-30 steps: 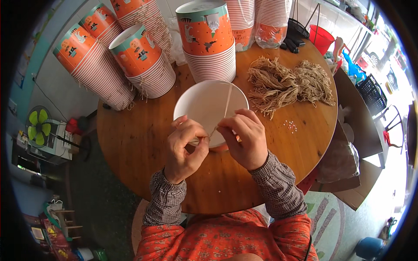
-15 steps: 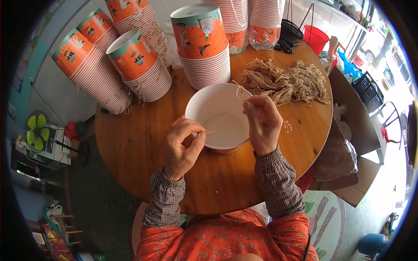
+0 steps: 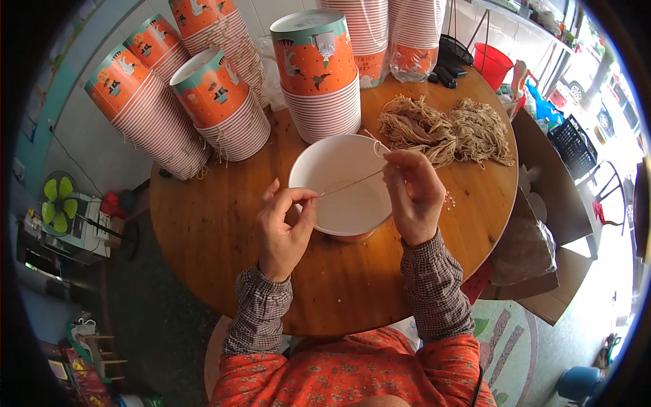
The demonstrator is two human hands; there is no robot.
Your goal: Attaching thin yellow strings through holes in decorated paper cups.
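A thin tan string [image 3: 352, 183] is drawn straight above the mouth of a white-lined paper bucket [image 3: 332, 217], which stands upright on the table. My left hand [image 3: 285, 220] pinches one end of it near the bucket's left rim. At the right rim, my right hand [image 3: 415, 193] is closed on the other part between thumb and fingers. A small loop of string curls at the far right rim, just beyond my right fingertips. Whether the string passes through the bucket wall is hidden.
Stacks of orange and green paper buckets [image 3: 319, 61] stand upside down along the table's far side. Two bundles of tan string [image 3: 444, 132] lie to the right. Tiny pale bits [image 3: 449, 199] are scattered near my right hand. Open cardboard boxes [image 3: 553, 217] stand off the right edge.
The slack, curved string has been pulled taut between my hands. My left hand has risen slightly, and my right hand has shifted a little to the right.
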